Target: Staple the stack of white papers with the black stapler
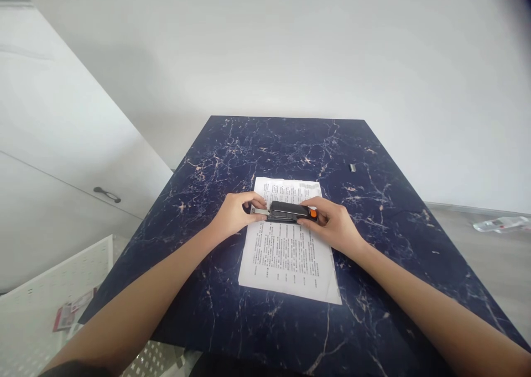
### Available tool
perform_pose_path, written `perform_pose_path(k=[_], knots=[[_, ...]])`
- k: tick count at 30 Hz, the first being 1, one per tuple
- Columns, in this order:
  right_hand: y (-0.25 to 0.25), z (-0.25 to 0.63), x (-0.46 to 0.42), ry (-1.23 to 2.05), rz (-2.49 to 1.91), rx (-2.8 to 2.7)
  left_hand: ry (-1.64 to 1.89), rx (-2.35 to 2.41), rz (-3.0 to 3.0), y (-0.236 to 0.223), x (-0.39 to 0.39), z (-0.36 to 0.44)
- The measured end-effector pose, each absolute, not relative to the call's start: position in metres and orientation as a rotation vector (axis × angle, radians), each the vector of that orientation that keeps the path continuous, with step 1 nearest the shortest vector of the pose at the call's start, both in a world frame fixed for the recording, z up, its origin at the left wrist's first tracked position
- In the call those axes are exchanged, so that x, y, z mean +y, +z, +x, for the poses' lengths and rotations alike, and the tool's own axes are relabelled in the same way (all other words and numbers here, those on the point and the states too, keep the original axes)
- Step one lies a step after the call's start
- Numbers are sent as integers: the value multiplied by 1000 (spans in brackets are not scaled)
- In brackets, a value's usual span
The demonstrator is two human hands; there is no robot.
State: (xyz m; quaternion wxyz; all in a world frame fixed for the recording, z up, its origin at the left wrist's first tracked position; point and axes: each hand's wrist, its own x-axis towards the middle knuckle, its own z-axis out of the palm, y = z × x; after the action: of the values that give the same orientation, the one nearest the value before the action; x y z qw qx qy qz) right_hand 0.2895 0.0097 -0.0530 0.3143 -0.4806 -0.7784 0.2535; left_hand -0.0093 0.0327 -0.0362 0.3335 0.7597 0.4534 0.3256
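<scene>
A black stapler (pixel 287 211) with an orange end lies sideways over a printed sheet of paper (pixel 286 255) on a dark blue marbled table (pixel 265 321). My left hand (pixel 236 214) pinches the stapler's metal left end between thumb and fingers. My right hand (pixel 334 222) grips the right end by the orange part, fingers curled round it. Both hands rest above the upper half of the paper.
A small silver strip of staples (pixel 352 168) lies on the table at the far right. A white cabinet with a dark handle (pixel 107 194) stands to the left. A white perforated board (pixel 45 294) lies on the floor at left, and a white device (pixel 501 223) at right.
</scene>
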Motion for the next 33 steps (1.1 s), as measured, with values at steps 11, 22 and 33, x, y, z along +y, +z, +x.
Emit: perform_pose_path(k=[11, 22, 33], knots=[[-52, 288, 10, 672, -1281, -2030, 846, 1190, 1949, -38, 34, -12], [-52, 289, 10, 688, -1276, -2028, 658, 1053, 2122, -30, 39, -30], [-52, 293, 12, 923, -1296, -1915, 775, 1006, 2176, -45, 53, -25]])
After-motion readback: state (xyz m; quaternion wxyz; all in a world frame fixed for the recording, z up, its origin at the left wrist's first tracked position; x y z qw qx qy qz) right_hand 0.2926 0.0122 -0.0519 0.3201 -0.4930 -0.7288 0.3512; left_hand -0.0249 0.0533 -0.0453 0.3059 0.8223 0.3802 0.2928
